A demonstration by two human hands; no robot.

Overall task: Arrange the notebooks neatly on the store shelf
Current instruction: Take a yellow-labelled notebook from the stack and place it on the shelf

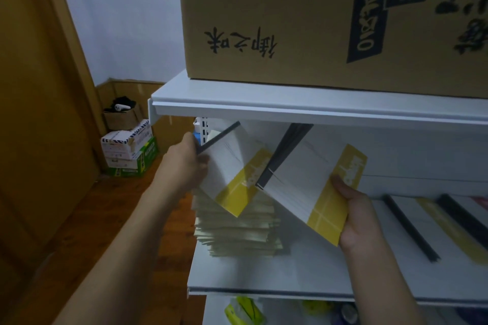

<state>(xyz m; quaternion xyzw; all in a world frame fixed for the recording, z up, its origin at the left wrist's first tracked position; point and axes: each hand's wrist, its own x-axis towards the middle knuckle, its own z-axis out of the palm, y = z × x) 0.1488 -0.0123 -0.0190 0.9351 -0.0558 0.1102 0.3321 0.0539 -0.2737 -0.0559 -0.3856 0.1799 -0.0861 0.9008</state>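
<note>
The white shelf (303,274) sits low under another shelf. My left hand (184,163) pinches one notebook (232,169); my right hand (356,214) clamps a notebook bundle (309,182), both above the paper stack (237,229). I should square spines first. Bare shelf lies rightward; headroom is tight.

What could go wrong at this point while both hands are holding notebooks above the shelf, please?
The left hand pinches its notebook only at the spine corner, so it might slip onto the uneven green stack and nudge it. The right hand's thicker bundle is tilted and held at one corner, so it could fan open or drop.
</note>
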